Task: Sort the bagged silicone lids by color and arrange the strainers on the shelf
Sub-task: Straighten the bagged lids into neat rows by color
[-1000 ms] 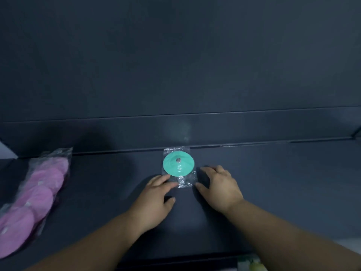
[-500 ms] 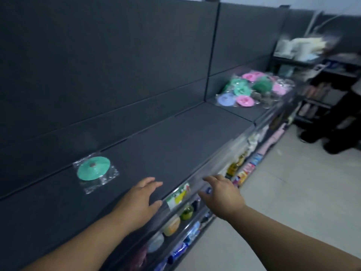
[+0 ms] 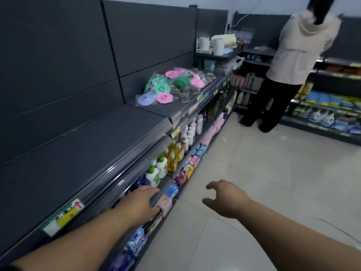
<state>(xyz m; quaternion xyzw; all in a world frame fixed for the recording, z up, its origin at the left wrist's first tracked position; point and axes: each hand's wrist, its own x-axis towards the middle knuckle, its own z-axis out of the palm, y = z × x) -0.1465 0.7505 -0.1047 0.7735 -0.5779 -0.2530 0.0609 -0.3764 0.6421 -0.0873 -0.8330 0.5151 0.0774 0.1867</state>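
A heap of bagged silicone lids (image 3: 172,85) in pink, green and purple lies on the far part of the dark top shelf (image 3: 101,133), with clear pieces among them. A purple lid (image 3: 145,99) and a pink lid (image 3: 164,97) sit at the heap's near edge. My left hand (image 3: 143,202) hovers with fingers relaxed in front of the lower shelves, holding nothing. Over the floor my right hand (image 3: 226,198) hangs with loosely curled fingers, holding nothing. Both hands are far from the heap.
Lower shelves hold bottles (image 3: 172,155) and small packets (image 3: 187,169). A person in a cream hoodie (image 3: 293,55) stands at the far shelves, back turned. White containers (image 3: 211,45) sit on a corner shelf. The tiled floor (image 3: 254,173) stretches to the right.
The view has swung right along the aisle; the single green bagged lid left on the shelf is out of sight. Both hands have come off the shelf and now hang lower, over the aisle.
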